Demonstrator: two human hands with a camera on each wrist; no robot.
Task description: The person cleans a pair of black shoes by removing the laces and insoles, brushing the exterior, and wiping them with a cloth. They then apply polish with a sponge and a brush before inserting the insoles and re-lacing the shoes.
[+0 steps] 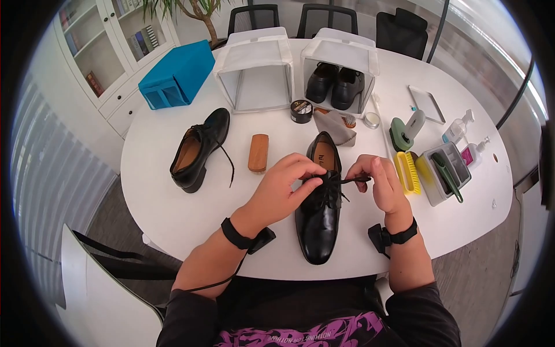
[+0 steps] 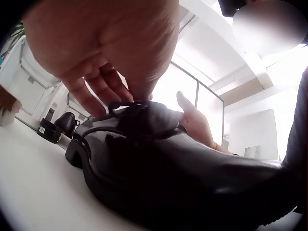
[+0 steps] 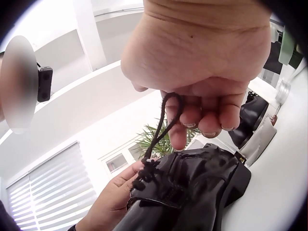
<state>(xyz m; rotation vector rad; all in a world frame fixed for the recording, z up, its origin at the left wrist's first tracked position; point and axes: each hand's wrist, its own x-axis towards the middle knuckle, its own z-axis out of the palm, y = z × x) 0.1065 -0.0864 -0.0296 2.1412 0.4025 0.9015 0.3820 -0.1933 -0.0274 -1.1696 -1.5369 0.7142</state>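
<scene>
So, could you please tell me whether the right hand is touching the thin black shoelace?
Touching: in the right wrist view, the right hand holds the thin black shoelace by its loop.

White table (image 1: 151, 173), rounded edge: black lace-up shoe (image 1: 317, 225) mid-front, second shoe (image 1: 216, 125) at left, wooden brush (image 1: 258, 151) between. Far side: blue box (image 1: 176, 75), two white open-front boxes (image 1: 252, 52), black round tin (image 1: 301, 111). Right: yellow brush (image 1: 408, 173), green brush (image 1: 399, 135), grey caddy (image 1: 435, 184), two pump bottles (image 1: 455, 131), shallow tray (image 1: 428, 105)
</scene>
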